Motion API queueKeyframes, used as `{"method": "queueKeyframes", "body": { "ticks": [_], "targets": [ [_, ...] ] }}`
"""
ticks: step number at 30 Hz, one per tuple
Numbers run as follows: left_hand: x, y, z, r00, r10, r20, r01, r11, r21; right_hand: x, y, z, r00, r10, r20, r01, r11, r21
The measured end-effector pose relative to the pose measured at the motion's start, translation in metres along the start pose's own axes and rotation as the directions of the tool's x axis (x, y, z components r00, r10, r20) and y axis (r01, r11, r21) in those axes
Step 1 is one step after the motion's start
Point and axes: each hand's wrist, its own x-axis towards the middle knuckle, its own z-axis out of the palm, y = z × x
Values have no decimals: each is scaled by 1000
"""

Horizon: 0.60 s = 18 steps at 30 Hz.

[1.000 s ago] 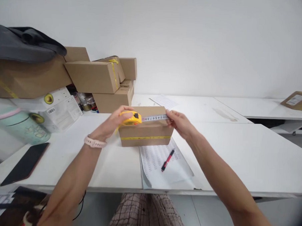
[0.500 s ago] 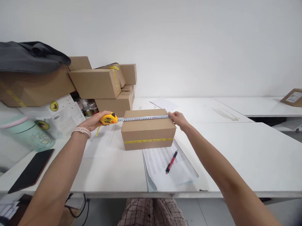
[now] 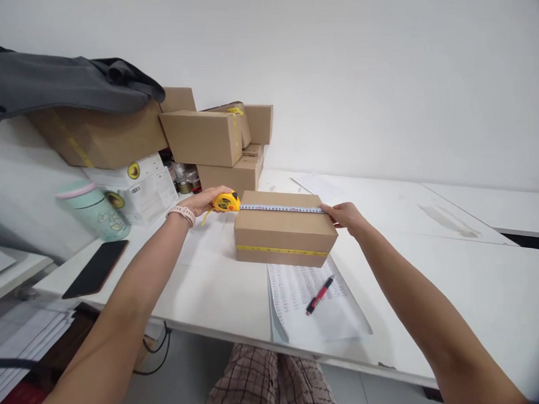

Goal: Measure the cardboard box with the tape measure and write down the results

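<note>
A closed cardboard box point(image 3: 286, 229) with a yellow tape strip along its front sits on the white table. My left hand point(image 3: 204, 200), with a pink band at the wrist, is closed around a yellow tape measure point(image 3: 226, 201) at the box's left edge. The metal blade point(image 3: 280, 208) lies extended across the top of the box. At the right edge, my right hand point(image 3: 344, 216) pinches the blade's end against the box. Partly under the box's front right corner are printed sheets point(image 3: 314, 305), with a red and black pen point(image 3: 319, 295) on them.
Stacked cardboard boxes point(image 3: 201, 138) stand at the back left, with a dark grey garment point(image 3: 73, 83) over one. A mint bottle point(image 3: 97, 212) and a black flat object point(image 3: 97, 269) are at the left. Another sheet point(image 3: 317, 185) lies near the wall.
The view has turned left, so the scene appears further right. The tape measure's case is now right against the box's left edge, with less blade showing beyond it.
</note>
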Motion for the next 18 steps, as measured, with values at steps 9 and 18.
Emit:
{"method": "queueKeyframes", "body": {
  "ticks": [9,18],
  "targets": [
    [1,7,0,1000,-13,11,13,999,46,-1,-9,0,999,-43,2,43,986,-159],
    [-114,34,81,951,176,252,-159,983,-87,16,-77,-7,918,-353,-181,331,933,-140]
  ]
}}
